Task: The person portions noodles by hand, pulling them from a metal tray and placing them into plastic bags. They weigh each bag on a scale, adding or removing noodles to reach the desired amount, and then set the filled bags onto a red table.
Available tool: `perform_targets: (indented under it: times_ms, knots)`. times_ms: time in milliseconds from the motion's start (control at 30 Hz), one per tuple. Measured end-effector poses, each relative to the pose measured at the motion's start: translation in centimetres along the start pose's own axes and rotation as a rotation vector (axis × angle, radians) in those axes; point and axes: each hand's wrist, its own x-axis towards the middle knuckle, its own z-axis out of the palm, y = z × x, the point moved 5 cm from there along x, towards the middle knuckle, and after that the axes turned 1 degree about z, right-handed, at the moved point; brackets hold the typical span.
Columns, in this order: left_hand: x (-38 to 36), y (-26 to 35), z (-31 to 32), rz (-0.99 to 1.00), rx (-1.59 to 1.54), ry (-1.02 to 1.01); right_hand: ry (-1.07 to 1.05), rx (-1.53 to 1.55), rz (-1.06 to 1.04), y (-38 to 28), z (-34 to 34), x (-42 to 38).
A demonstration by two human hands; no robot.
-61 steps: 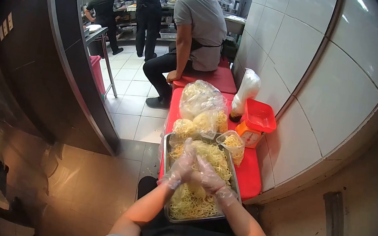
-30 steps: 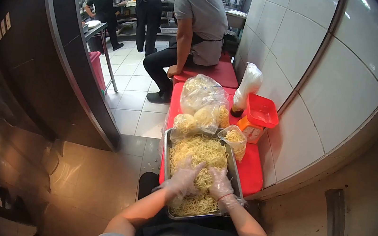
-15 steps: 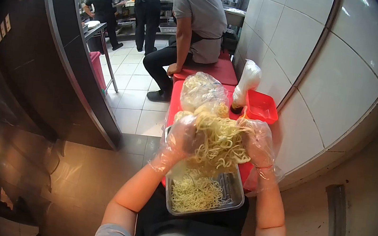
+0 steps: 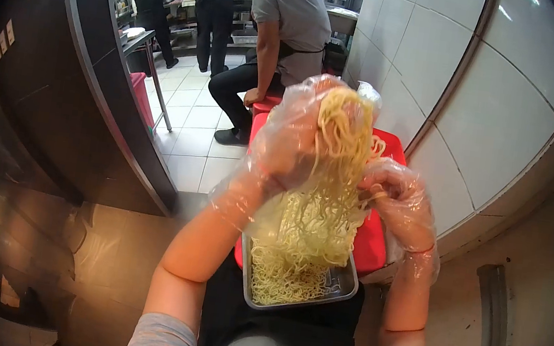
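Note:
Both my hands wear clear plastic gloves. My left hand (image 4: 289, 136) is raised, its fingers closed round the top of a bunch of yellow noodles (image 4: 347, 130) that hangs down in long strands. Lower and to the right, my right hand (image 4: 404, 205) pinches a few strands at the side of the bunch. Under the hanging ends is a metal tray (image 4: 345, 292), in front of my black apron. Loose noodles (image 4: 284, 279) cover much of its bottom. The hanging bunch hides the tray's far part.
The tray stands on a red surface (image 4: 371, 245) beside a white tiled wall (image 4: 420, 45). A plastic-wrapped item (image 4: 370, 94) shows behind my hands. A person in a grey shirt (image 4: 293, 21) sits ahead; others stand in the kitchen. A dark partition (image 4: 104, 101) is on the left.
My left hand has risen with the noodles, which now hang down instead of stretching in a clump between both hands. My right hand has shifted slightly right, now pinching strands at the side.

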Motion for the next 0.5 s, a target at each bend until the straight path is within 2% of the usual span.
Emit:
perform_targets:
  times_ms: [100,167,200,267,300,333,367,400,433,467,500]
  knots:
    - [0.5,-1.0,0.9,-0.093,-0.030,-0.036,-0.146,-0.235,0.059,1.7,1.1,1.0]
    - [-4.5,-6.8,6.7,-0.040,0.084,-0.225,-0.273,-0.395,0.075,6.2,1.7,1.5]
    - [-6.4,-8.9,8.9,-0.015,0.145,-0.319,-0.362,-0.610,0.009,9.6,2.0,1.1]
    - [-11.4,-9.2,11.4,-0.352,0.225,-0.841,-0.564,-1.036,-0.066,16.2,3.5,-1.1]
    - [-13.8,-8.8,11.8,-0.443,0.190,-1.011,-0.803,-1.071,0.251,17.8,5.1,-2.6]
    - [-16.3,-8.6,12.1,-0.532,0.152,-1.180,-0.686,-1.026,0.124,17.2,6.2,-4.2]
    - [-18.7,-9.6,13.0,-0.741,-0.060,-1.094,-0.660,-1.056,0.169,18.3,7.4,-5.7]
    - [-21.8,-11.3,14.7,-0.944,-0.273,-0.991,-0.583,-1.115,0.027,19.2,8.7,-7.2]
    - [-22.6,-11.6,15.0,-0.930,-0.287,-0.967,-0.505,-1.168,-0.116,20.4,10.0,-8.8]
    - [-23.3,-11.9,15.3,-0.915,-0.301,-0.942,-0.467,-1.134,-0.146,22.1,10.1,-8.7]
    - [-22.7,-11.3,14.8,-0.686,-0.114,-0.993,-0.431,-1.100,-0.178,24.0,10.1,-8.8]
